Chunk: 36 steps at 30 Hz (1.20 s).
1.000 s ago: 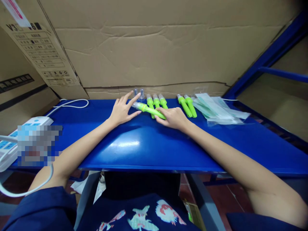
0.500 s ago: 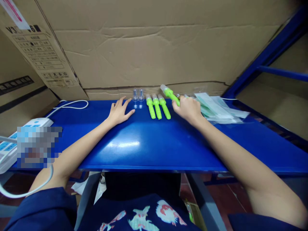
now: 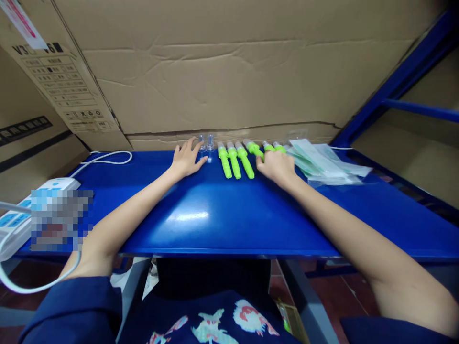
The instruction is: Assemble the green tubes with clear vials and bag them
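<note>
My left hand (image 3: 186, 161) lies flat and open on the blue table (image 3: 215, 215), its fingertips beside two small clear caps (image 3: 206, 142) that stand upright. Three green pen-like devices (image 3: 234, 162) lie side by side just right of the caps. My right hand (image 3: 277, 166) rests curled on the table with its fingers on the lower end of a fourth green device (image 3: 254, 148), which lies next to the three. Two more green devices (image 3: 274, 146) poke out from behind this hand.
A pile of clear plastic packets (image 3: 322, 162) lies to the right of my right hand. A white power strip (image 3: 53, 184) and its cable (image 3: 103, 155) sit at the left. Cardboard boxes (image 3: 215, 81) wall off the back. A blue frame (image 3: 394, 81) rises at the right.
My right hand carried a green device from the middle of the table up and to the right, then laid it beside the row of three. My left hand slid towards the clear caps.
</note>
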Motion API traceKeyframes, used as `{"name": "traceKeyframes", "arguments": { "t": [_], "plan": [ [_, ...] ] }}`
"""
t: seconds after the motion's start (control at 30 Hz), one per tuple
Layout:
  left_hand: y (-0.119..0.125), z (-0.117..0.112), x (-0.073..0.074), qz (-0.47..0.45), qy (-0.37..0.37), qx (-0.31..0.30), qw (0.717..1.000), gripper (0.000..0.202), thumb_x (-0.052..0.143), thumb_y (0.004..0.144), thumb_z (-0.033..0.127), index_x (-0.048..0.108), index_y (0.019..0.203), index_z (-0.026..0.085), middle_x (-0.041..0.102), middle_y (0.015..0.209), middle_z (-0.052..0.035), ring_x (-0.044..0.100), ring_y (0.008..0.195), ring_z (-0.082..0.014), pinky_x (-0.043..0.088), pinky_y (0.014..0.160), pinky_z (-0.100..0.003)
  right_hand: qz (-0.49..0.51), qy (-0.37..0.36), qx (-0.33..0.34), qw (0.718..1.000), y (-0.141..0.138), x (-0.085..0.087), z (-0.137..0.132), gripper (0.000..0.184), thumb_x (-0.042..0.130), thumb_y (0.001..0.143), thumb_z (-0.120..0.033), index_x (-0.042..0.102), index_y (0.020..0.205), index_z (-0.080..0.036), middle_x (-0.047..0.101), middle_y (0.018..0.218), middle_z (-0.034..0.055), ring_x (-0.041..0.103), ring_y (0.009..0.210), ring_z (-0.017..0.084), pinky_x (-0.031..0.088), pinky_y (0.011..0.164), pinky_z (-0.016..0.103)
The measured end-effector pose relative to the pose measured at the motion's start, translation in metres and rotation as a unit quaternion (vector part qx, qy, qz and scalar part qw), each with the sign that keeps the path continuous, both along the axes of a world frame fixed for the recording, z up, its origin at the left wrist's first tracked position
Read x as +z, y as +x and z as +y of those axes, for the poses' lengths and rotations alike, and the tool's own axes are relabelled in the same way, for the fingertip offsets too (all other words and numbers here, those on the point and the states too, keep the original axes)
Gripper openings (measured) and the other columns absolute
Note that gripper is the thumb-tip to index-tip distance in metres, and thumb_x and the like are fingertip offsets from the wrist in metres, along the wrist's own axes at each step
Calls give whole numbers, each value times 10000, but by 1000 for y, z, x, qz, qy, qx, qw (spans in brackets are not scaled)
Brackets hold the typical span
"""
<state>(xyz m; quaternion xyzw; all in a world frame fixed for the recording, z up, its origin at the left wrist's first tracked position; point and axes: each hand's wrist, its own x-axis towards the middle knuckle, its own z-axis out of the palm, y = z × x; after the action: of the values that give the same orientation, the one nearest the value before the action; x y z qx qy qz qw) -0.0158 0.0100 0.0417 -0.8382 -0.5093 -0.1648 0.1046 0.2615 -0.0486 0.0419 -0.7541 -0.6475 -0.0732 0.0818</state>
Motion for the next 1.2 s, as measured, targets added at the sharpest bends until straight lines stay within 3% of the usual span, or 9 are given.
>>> {"name": "traceKeyframes", "arguments": {
  "t": [0.1,0.47,0.8,1.0,1.2],
  "plan": [
    [12,13,3,-9,6,0,1000,631,412,983,485,384,1524,160,319,1605,-205,361,1449,-377,292,1152,-570,9,6,-32,999,0,-3,2,517,331,989,-376,674,1160,-29,678,1106,296,658,1051,427,495,849,519],
    [43,53,-9,-35,66,-33,997,566,422,962,322,425,1491,119,405,1566,-182,360,1438,-330,280,1160,-523,8,-44,-21,999,-5,-12,4,581,291,1014,-435,682,1161,-31,686,1153,277,662,1090,409,506,868,466],
    [60,56,-2,0,49,-2,999,552,398,931,179,429,1468,52,476,1465,-242,355,1420,-351,241,1163,-553,1,-64,-6,998,-16,-12,-3,629,270,1015,-536,616,1212,-49,697,1150,250,672,1093,401,513,868,461],
    [59,56,0,-1,54,3,999,409,454,928,189,558,1305,71,502,1414,-233,429,1333,-371,338,1083,-533,-2,-82,10,997,-20,-10,-8,645,283,1008,-573,546,1272,-47,694,1147,251,672,1100,402,511,872,461],
    [49,55,6,-22,50,-22,998,344,486,934,217,568,1255,126,597,1291,-192,492,1265,-361,343,1063,-540,6,-82,18,996,-19,-9,-8,635,290,1008,-560,544,1273,-42,694,1149,251,668,1103,405,512,860,458]
  ]
}}
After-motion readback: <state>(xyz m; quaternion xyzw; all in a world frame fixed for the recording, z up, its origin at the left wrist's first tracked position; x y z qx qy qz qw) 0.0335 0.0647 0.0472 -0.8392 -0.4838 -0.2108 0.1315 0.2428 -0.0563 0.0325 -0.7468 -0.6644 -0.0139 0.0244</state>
